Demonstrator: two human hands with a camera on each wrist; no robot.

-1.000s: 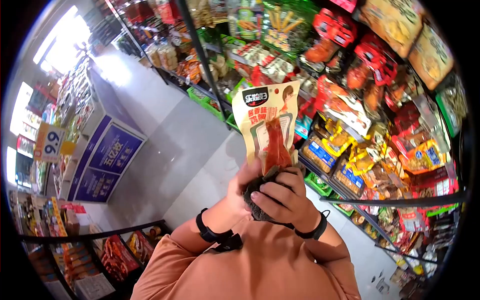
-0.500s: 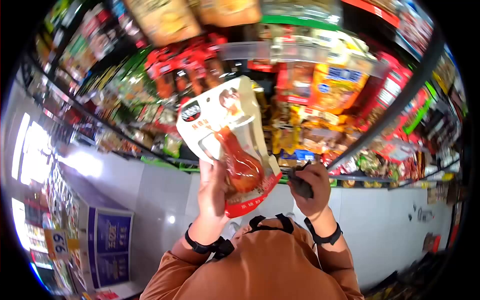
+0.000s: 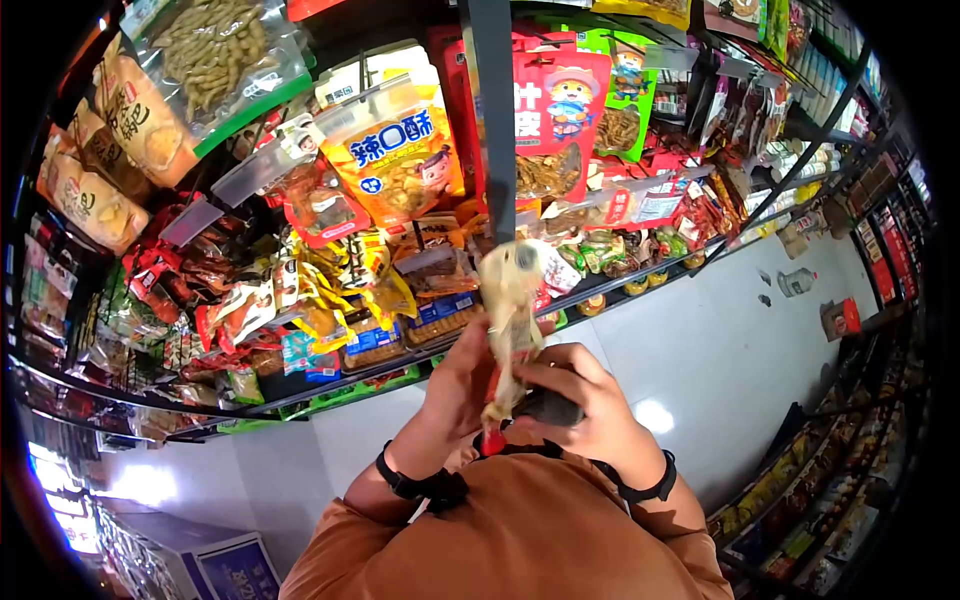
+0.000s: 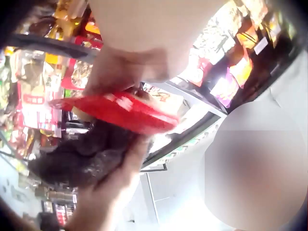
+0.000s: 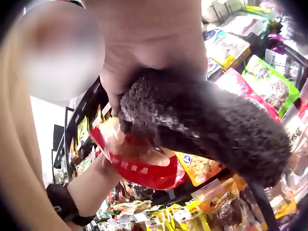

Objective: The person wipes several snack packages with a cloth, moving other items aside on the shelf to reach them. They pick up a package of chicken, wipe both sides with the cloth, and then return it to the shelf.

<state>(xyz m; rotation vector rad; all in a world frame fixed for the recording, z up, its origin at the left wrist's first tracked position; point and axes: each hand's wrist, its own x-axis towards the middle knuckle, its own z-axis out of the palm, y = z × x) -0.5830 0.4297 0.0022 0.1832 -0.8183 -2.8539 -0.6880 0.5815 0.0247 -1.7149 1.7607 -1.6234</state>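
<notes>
A cream and red food pouch, seen nearly edge-on in the head view, stands upright between both hands. My left hand grips its left side. My right hand has its fingers curled round a dark fuzzy cloth and touches the pouch's right side. In the left wrist view the pouch's red bottom edge lies above the dark cloth. The right wrist view shows the cloth bunched under my right hand, with the red pouch edge below.
Shelves of hanging snack bags rise in front, with a yellow bag and a pink bag on either side of a dark upright post. Pale floor tiles spread at the right. A purple display box stands at lower left.
The view has swung right along the shelves. The pouch, earlier facing the camera, has turned edge-on. My right hand, apart from the pouch half a second ago, is back against it with the cloth.
</notes>
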